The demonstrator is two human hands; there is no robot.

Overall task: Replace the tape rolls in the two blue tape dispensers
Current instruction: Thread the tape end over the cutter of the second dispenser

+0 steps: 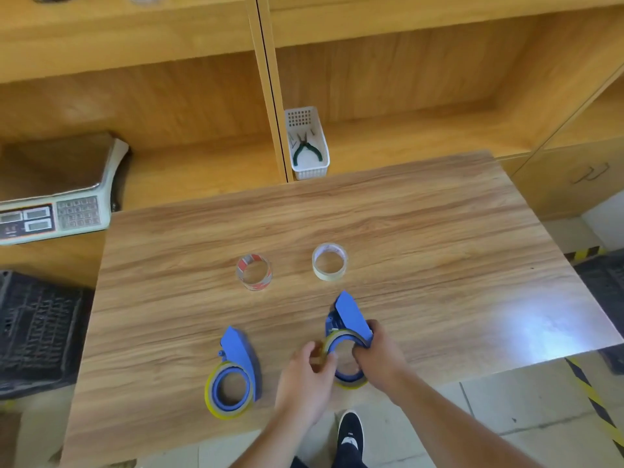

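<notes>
On the wooden table (422, 238), seen from the head camera, both hands work at the right blue dispenser (349, 324) near the front edge. The right hand (380, 359) has its grip clenched around the dispenser's body, fingers wrapped over the blue shell on its right side. The left hand (309, 380) comes in from the left, its fingers pinching the rim of the yellowish tape roll (341, 347) that sits on this dispenser's hub; the roll lies between the two hands, partly hidden by them. The dispenser's pointed nose aims away from the person, toward the far side of the table.

Just to the left, apart from both hands, the left blue dispenser (236, 363) lies flat on the table with its own yellow-edged roll (228, 390) on the hub, untouched.

Farther back, two loose rolls stand on the table: a clear roll with red print (254, 272) on the left and a pale cream roll (330, 262) on the right, well apart from the hands.

Beyond the table, a white basket (309, 143) on a shelf holds green-handled pliers (306, 148), and a weighing scale (57, 197) sits to the far left. A black shoe (350, 434) shows on the floor below.
</notes>
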